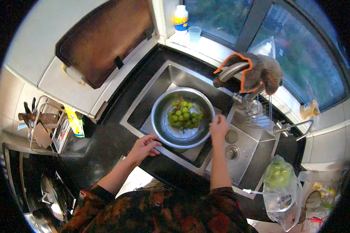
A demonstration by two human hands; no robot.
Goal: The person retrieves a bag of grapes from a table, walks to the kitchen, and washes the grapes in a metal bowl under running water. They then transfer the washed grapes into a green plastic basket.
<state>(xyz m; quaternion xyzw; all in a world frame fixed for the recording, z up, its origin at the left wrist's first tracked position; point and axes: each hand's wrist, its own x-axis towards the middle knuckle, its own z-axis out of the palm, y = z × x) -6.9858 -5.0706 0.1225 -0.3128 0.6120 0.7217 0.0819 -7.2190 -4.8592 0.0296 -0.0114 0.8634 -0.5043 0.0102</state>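
A round stainless steel bowl [158,128] is over the larger basin of a double sink [170,72]. Green grapes [185,116] on their stems lie in the bowl, with what looks like water around them. At the bowl's lower left rim is my left hand [147,147], its fingers loosely curled and apart; whether they touch the rim is unclear. My right hand [219,125] is at the bowl's right rim with its fingers bent in; its grip there is not plain.
A faucet [234,71] draped with a grey cloth [258,70] stands behind the sink. The smaller basin [246,145] is at right, and a plastic bag [280,186] holding green fruit sits beyond it. Knives stand in a rack [40,125] at left.
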